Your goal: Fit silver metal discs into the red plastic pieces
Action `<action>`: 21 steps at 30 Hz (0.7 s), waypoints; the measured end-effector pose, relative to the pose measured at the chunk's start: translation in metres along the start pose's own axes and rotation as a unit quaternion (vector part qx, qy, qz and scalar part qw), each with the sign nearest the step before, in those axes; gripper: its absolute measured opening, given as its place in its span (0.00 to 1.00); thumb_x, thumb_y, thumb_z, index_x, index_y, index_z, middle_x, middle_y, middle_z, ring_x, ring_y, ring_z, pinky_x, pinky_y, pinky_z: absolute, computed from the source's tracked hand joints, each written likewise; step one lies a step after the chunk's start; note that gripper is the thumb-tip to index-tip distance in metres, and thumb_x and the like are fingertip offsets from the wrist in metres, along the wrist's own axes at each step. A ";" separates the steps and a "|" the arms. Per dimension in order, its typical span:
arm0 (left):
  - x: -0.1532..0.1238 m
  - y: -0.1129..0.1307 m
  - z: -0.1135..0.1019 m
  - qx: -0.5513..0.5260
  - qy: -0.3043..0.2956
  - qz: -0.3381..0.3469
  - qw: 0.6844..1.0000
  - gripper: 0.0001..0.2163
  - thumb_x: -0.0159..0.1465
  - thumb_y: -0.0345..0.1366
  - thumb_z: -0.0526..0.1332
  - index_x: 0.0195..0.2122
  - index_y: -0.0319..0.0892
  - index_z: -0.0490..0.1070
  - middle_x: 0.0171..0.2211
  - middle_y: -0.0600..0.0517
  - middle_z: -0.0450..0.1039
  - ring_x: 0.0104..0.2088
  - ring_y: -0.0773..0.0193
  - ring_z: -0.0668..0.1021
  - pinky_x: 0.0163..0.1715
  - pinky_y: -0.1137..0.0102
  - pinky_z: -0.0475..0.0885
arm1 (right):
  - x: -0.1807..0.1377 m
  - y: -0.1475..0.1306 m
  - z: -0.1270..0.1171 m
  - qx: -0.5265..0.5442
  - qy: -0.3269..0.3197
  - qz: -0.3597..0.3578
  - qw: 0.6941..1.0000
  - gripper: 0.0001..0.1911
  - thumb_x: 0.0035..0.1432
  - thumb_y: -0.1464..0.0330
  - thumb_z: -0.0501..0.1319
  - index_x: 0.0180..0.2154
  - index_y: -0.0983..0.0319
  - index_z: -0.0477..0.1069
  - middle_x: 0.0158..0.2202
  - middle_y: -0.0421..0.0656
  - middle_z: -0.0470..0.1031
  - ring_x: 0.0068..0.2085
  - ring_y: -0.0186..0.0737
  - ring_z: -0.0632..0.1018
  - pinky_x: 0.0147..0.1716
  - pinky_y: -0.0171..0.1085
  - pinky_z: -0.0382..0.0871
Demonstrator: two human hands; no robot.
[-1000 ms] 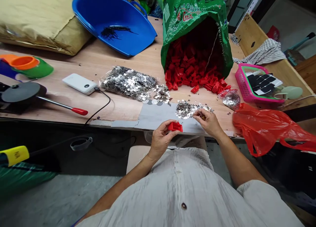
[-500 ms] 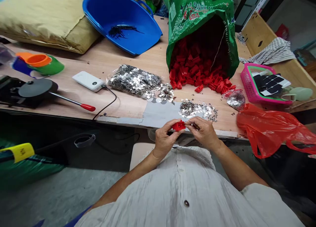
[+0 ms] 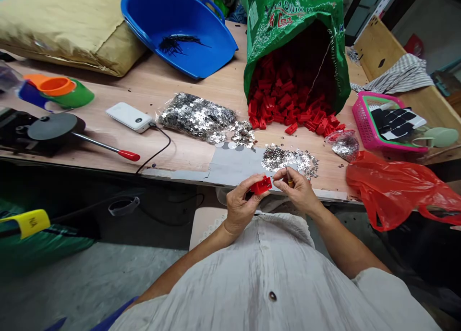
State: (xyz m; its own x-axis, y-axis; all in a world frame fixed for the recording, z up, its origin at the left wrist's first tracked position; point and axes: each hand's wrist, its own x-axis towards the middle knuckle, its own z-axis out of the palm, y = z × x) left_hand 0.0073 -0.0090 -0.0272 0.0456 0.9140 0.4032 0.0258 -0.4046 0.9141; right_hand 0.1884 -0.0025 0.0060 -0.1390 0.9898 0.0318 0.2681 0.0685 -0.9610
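My left hand [image 3: 240, 206] is closed around a small red plastic piece [image 3: 261, 185], held just in front of the table's near edge. My right hand [image 3: 296, 190] pinches a small thin yellowish-brown tool [image 3: 288, 177] right beside that piece. A loose pile of small silver metal parts [image 3: 288, 159] lies on a grey sheet [image 3: 234, 166] just beyond both hands. A green sack [image 3: 288, 23] lies open on its side further back, spilling many red plastic pieces [image 3: 288, 105] onto the wooden table [image 3: 173, 95].
A clear bag of silver parts [image 3: 196, 116], a white power bank [image 3: 128, 116] with a black cable, a blue basin [image 3: 176, 28], a black disc tool with a red-tipped rod [image 3: 57, 129], a pink basket [image 3: 385, 124] and a red plastic bag [image 3: 396, 187] sit around.
My right hand left the silver pile and came to the red piece in my left hand. It now sits slightly off the piece, with the thin tool showing.
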 end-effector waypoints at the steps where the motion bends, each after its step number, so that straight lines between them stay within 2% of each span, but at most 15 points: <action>1: 0.000 0.001 0.000 0.006 -0.006 0.010 1.000 0.19 0.57 0.30 0.69 0.50 0.46 0.74 0.48 0.48 0.79 0.50 0.57 0.80 0.53 0.62 0.75 | 0.001 0.000 0.000 0.014 -0.008 0.011 1.000 0.08 0.60 0.62 0.63 0.36 0.60 0.68 0.33 0.38 0.70 0.30 0.31 0.66 0.30 0.33 0.60; 5: 0.000 0.004 0.001 0.041 -0.042 0.075 0.995 0.20 0.58 0.27 0.68 0.51 0.47 0.73 0.48 0.49 0.79 0.49 0.58 0.80 0.53 0.62 0.74 | 0.004 0.002 0.003 0.066 -0.071 0.039 0.995 0.11 0.57 0.63 0.65 0.32 0.60 0.63 0.30 0.35 0.64 0.30 0.31 0.64 0.30 0.32 0.59; 8: 0.000 0.006 0.002 0.076 -0.059 0.106 0.990 0.19 0.59 0.27 0.67 0.51 0.46 0.73 0.46 0.48 0.80 0.48 0.59 0.80 0.52 0.63 0.74 | 0.004 0.009 0.006 0.107 -0.095 0.057 0.988 0.14 0.56 0.62 0.65 0.31 0.59 0.60 0.29 0.34 0.61 0.29 0.31 0.63 0.28 0.31 0.57; 12: -0.005 0.004 -0.001 0.090 -0.083 0.062 0.991 0.17 0.60 0.28 0.66 0.50 0.45 0.73 0.45 0.48 0.80 0.45 0.60 0.81 0.48 0.66 0.76 | -0.002 0.021 0.011 0.196 -0.125 0.115 0.966 0.19 0.54 0.58 0.67 0.33 0.59 0.57 0.27 0.33 0.59 0.25 0.28 0.59 0.23 0.30 0.51; 16: -0.011 0.001 -0.005 0.057 -0.093 0.006 0.994 0.16 0.59 0.30 0.67 0.49 0.45 0.74 0.46 0.49 0.80 0.45 0.60 0.81 0.47 0.67 0.76 | -0.010 0.027 0.012 0.277 -0.159 0.154 0.935 0.21 0.55 0.57 0.67 0.36 0.58 0.56 0.25 0.31 0.57 0.22 0.26 0.56 0.21 0.29 0.47; 21: -0.011 0.001 -0.008 -0.028 -0.110 -0.050 0.992 0.16 0.57 0.29 0.69 0.47 0.45 0.76 0.45 0.49 0.80 0.45 0.60 0.81 0.48 0.67 0.76 | -0.020 0.032 0.015 0.334 -0.150 0.169 0.915 0.22 0.53 0.59 0.69 0.37 0.58 0.57 0.25 0.30 0.57 0.20 0.24 0.56 0.20 0.29 0.46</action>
State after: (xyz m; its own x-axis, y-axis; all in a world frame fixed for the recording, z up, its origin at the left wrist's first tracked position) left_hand -0.0008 -0.0191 -0.0299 0.2636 0.9176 0.2975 -0.0149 -0.3045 0.9524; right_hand 0.1854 -0.0219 -0.0291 -0.4376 0.8546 -0.2796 -0.2854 -0.4269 -0.8581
